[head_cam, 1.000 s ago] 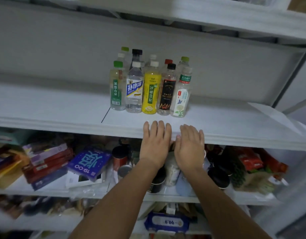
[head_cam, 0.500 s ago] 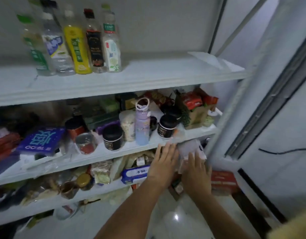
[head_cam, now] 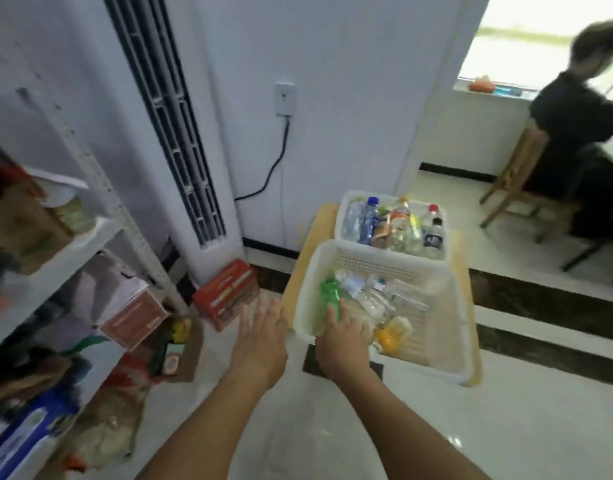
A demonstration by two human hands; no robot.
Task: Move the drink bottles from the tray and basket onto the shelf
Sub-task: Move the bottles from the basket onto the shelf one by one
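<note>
A white perforated basket (head_cam: pixel 374 265) sits on a low wooden stand (head_cam: pixel 317 225). In it lie a green bottle (head_cam: pixel 330 295), clear bottles (head_cam: pixel 371 296) and a yellow-capped bottle (head_cam: pixel 392 336). Behind it a white tray (head_cam: pixel 344 216) holds several upright and leaning drink bottles (head_cam: pixel 398 223). My right hand (head_cam: pixel 343 341) reaches over the basket's near-left rim, its fingers straight, with the fingertips at the green bottle. My left hand (head_cam: pixel 260 337) hovers open just left of the basket, holding nothing. The shelf (head_cam: pixel 73 244) stands at the left; its bottle row is out of view.
A white tower air conditioner (head_cam: pixel 180 133) stands against the wall with a black cable (head_cam: pixel 274 168) beside it. Red boxes (head_cam: pixel 229 292) and packets lie on the floor by the shelf. A person sits on a wooden chair (head_cam: pixel 516 188) at the far right.
The view swung from the shelf down and right to the basket and tray on the floor. Both hands left the shelf edge and now reach toward the basket.
</note>
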